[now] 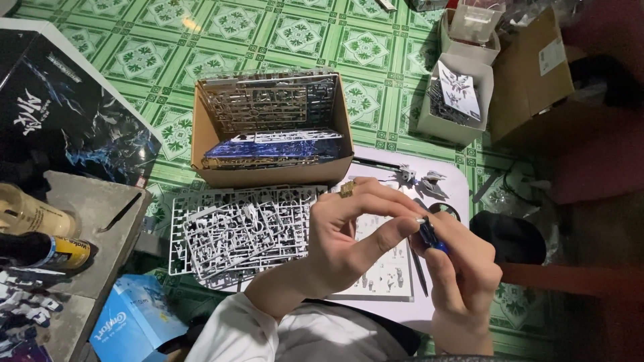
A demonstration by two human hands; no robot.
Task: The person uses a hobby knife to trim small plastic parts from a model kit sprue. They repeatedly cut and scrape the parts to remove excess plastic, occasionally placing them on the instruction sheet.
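Up past the pinch there's a cardboard box [272, 171] stacked with grey and blue model-kit runners, and just left of the hands a white parts runner [235, 231] lies flat on the green tiled floor [295, 33], with a printed instruction sheet [386, 271] right underneath the grip. Left hand [345, 234] and right hand [459, 268] meet over that sheet, fingertips of both clamped on a small dark blue model part [428, 234] held between them. A tiny gold part [347, 188] sits just above the left knuckles.

Both hands raised together, left hand [349, 234] & right hand [463, 275] fingers pinched, tips meeting.
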